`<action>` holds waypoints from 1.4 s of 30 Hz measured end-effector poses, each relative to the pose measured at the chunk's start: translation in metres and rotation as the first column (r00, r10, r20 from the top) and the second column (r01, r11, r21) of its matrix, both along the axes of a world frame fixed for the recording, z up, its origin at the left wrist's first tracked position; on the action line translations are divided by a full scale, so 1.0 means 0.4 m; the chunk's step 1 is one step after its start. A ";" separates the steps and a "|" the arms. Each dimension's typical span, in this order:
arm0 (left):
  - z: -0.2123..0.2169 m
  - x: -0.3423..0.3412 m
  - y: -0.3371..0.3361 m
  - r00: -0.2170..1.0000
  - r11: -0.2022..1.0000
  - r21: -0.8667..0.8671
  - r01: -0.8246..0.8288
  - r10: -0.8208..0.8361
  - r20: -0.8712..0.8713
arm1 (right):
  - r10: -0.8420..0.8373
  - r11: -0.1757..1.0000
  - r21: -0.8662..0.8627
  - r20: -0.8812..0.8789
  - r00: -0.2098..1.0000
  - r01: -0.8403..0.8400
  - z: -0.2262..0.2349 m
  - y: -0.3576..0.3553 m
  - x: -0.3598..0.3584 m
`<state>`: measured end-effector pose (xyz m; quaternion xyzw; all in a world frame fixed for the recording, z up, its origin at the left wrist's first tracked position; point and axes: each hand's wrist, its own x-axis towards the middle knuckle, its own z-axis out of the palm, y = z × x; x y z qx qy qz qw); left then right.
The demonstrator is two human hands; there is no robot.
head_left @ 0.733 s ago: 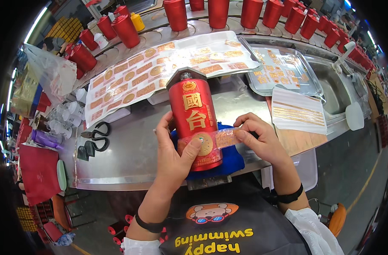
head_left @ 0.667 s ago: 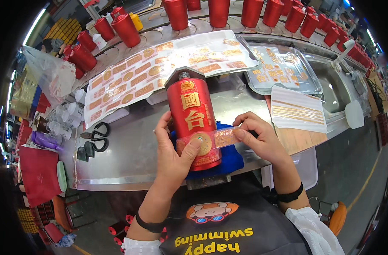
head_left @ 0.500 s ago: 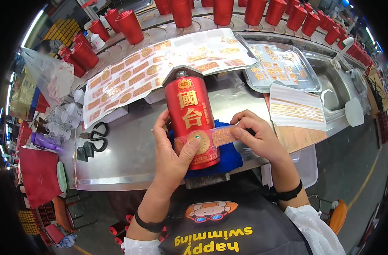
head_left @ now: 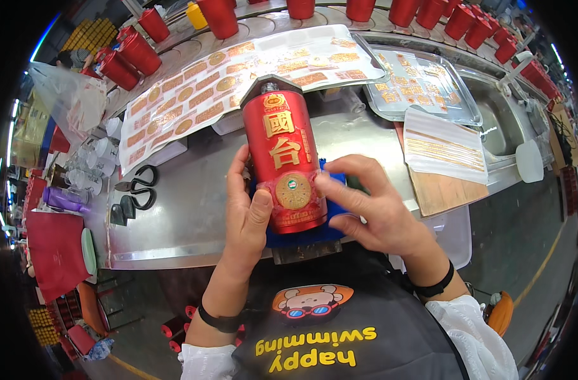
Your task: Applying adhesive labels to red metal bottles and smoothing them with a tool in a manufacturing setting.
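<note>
A red bottle (head_left: 279, 142) with raised gold characters lies tilted on a blue padded rest (head_left: 286, 240), its dark angular top pointing away from me. My left hand (head_left: 246, 215) wraps round its lower left side, thumb on the front. Across the lower part sits a clear label (head_left: 294, 191) bearing a round gold medallion with a small green dot. My right hand (head_left: 378, 212) is at the right side of the bottle, index fingertip touching it near the label's edge. Its thumb and fingers are apart. The label's right end is hidden round the side.
Beyond the bottle lies a large sheet of gold stickers (head_left: 197, 95). To the right are a metal tray (head_left: 469, 117) of stickers, a white sheet with gold strips (head_left: 444, 151) and a sink (head_left: 498, 130). Scissors (head_left: 143, 185) lie left. Red canisters (head_left: 219, 19) line the conveyor behind.
The label's loose right end, pinched in my right fingers before, now lies round the bottle's side. My right fingers have spread and moved against the bottle. My left hand still holds it.
</note>
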<state>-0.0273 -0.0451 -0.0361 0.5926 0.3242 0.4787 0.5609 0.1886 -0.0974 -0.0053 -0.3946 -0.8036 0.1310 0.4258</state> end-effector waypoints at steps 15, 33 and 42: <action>0.020 0.024 -0.021 0.940 0.963 0.268 -0.016 0.106 -0.323 | 0.003 1.000 -0.019 0.058 0.998 -0.002 -0.054 -0.023 -0.016; 0.031 0.024 -0.035 0.884 0.920 0.392 -0.021 0.200 -0.423 | -0.007 1.000 0.026 0.038 0.999 0.006 -0.080 -0.041 -0.009; 0.009 0.028 -0.033 0.919 0.936 0.348 -0.045 0.176 -0.354 | 0.020 1.000 0.011 -0.009 1.000 -0.020 -0.079 -0.047 -0.004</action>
